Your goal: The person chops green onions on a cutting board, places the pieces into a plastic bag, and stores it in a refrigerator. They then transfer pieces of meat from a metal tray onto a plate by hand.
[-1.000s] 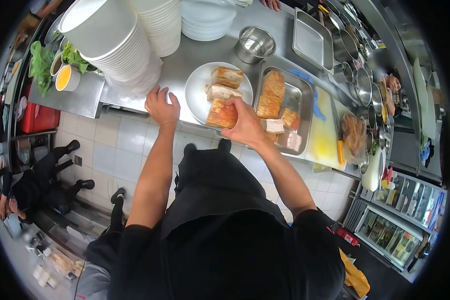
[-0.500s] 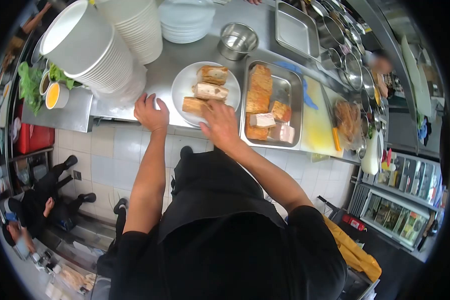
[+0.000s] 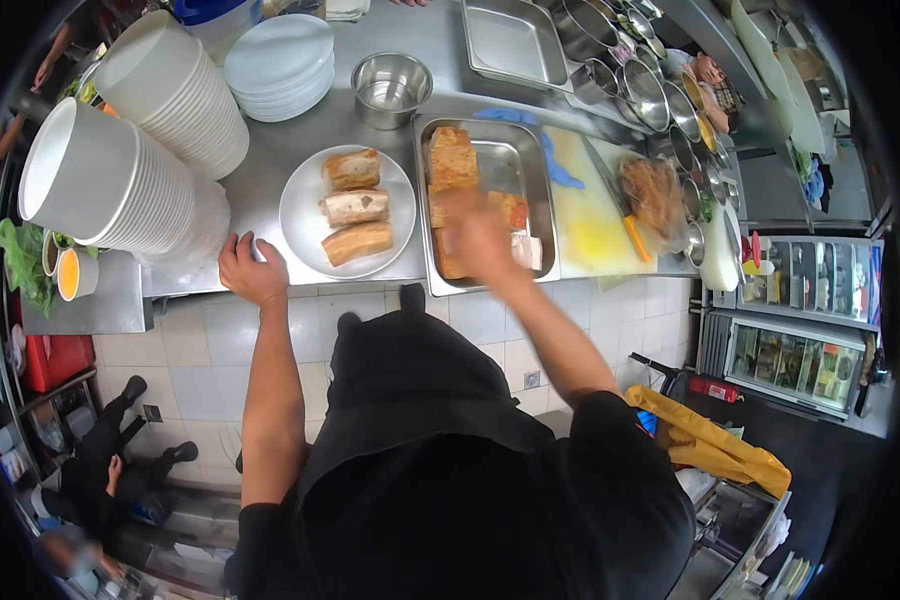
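My left hand (image 3: 253, 268) rests at the counter's front edge, fingers apart and holding nothing, beside the plastic-wrapped stack of white tubs. To its right a round white plate (image 3: 298, 215) bears three blocks of roast pork belly (image 3: 357, 208), laid one behind another. My right hand (image 3: 478, 240) is over the metal tray (image 3: 505, 165) and smeared by motion. Whether it grips anything cannot be made out. Inside the tray are several blocks of crackling pork (image 3: 452, 155) with golden skin, partly hidden by this hand, and a pale-sided block (image 3: 526, 251) at the front right.
White tubs (image 3: 120, 185) and a pile of plates (image 3: 280, 65) stand at the left. Behind are a steel pot (image 3: 392, 88) and a shallow pan (image 3: 515, 42). A knife (image 3: 625, 215) lies on the cutting board (image 3: 600, 225). Other people are at the sides.
My right hand has left the pork on the plate and moved right, over the tray. The left hand stays at the counter edge. The camera view has shifted.
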A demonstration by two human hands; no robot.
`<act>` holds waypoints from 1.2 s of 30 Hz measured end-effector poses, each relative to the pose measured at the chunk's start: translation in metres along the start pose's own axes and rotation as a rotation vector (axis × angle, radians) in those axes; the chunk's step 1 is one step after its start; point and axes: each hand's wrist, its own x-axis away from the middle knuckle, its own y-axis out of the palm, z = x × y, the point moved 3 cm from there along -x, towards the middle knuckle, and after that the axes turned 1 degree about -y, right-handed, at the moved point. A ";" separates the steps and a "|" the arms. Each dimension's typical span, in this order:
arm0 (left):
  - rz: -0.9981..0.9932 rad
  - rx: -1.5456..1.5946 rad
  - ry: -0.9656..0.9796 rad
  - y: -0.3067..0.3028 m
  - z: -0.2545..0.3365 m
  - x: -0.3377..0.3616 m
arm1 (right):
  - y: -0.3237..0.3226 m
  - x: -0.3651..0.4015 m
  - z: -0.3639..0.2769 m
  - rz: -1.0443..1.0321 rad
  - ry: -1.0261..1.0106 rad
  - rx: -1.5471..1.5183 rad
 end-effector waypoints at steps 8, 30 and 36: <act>0.029 0.009 0.020 -0.003 0.002 0.000 | -0.004 0.013 0.142 -0.347 0.243 -0.053; 0.032 -0.003 0.013 -0.004 0.002 0.000 | 0.002 0.013 0.131 -0.244 0.633 -2.161; 0.015 0.021 0.014 -0.003 0.001 -0.001 | 0.003 -0.010 0.071 0.087 0.842 -2.435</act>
